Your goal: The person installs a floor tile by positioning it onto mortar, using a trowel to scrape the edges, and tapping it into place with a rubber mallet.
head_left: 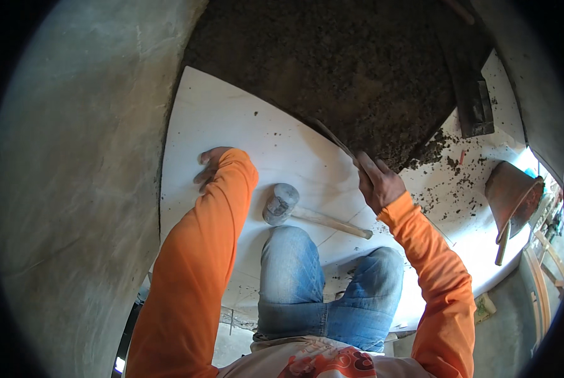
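Note:
My left hand (pixel 211 169) rests on the white tile (pixel 231 120) near the wall, its fingers apart and nothing in them. In my right hand (pixel 381 183) is a thin tool that looks like a trowel (pixel 334 137), seen nearly edge-on. Its blade lies along the tile's far edge, where the dark mortar bed (pixel 332 69) begins. The grip is hidden inside my closed fingers. Between my arms a mallet (pixel 282 203) with a pale, worn head and wooden handle lies on the tile, just ahead of my knees.
A grey wall (pixel 86 157) rises close on the left. Crumbs of mortar (pixel 442 183) are scattered over the tile at right. Beyond them stand a rusty metal scoop-like vessel (pixel 512 195) and a dark flat bar (pixel 477 110). Long wooden pieces (pixel 537 290) lie at the far right.

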The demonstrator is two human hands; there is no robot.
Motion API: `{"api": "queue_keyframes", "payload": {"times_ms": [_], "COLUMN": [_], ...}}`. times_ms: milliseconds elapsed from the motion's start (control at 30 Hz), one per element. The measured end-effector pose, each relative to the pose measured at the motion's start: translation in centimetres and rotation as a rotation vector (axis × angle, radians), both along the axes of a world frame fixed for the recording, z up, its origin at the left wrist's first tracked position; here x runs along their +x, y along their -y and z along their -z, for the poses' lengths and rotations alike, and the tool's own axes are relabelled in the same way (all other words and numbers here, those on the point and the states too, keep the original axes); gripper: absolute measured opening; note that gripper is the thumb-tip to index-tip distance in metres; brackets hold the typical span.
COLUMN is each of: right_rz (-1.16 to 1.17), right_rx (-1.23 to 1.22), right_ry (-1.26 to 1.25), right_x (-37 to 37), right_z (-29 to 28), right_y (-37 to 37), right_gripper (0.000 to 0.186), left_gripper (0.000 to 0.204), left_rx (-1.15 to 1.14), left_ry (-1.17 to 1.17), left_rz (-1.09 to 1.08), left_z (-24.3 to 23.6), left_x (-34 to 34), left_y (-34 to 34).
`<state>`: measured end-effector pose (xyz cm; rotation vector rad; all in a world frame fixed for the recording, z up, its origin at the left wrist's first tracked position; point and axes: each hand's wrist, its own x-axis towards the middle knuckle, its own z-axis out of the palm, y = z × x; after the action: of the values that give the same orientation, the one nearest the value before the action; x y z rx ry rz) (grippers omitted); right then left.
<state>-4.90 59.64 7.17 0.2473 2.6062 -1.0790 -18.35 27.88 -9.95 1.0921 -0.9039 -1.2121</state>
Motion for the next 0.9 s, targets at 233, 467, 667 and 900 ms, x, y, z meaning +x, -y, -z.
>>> {"api": "queue_keyframes", "payload": {"times_ms": [233,467,667,900], "right_rz": [-0.098,-0.169,-0.157,-0.327], "right_rx": [0.215,0.168,0.187,0.113], "right_ry": [0.281,0.245,0.247,0.318], "right_x": [6.1,7.3,7.9,3.7], "right_z": [-1.8,-1.9,-1.9,-1.7], "right_y": [-5.6,-8.3,-8.4,-12.3], "right_gripper": [0.035,0.031,0.035,0.021], "left_gripper": [0.062,0.064,0.065,0.067], "left_rx": [0.240,0.326,0.363,0.368], "left_ry": [-0.998,-1.091,-1.102,-1.109], "left_rz": [-0.001,-0.043,-0.048,-0.039], "left_z": [-3.2,-3.2,-3.2,-3.3], "left_x": [-1.2,-1.6,-1.9,-2.1], "left_y": [-2.7,-2.7,-2.6,-2.0]}}
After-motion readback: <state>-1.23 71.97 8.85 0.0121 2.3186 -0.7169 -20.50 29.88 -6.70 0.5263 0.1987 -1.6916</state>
